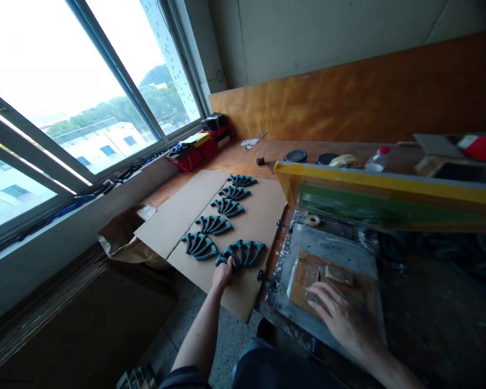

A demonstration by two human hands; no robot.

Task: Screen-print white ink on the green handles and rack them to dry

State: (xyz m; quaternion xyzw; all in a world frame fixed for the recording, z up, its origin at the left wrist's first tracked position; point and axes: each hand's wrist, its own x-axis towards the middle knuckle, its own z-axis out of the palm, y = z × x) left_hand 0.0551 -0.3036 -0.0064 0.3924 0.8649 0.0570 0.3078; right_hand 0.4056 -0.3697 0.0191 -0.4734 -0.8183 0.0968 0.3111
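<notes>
Cardboard (253, 213) beneath, ribbed piece (240, 250) in left grip (223, 272)

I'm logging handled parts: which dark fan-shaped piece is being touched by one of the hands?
The front right piece on the cardboard; the left hand touches its left end, while no hand touches the other five.

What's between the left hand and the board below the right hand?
In the head view: cardboard, a small black fitting, brown table, then the grey plate's margin.
</notes>
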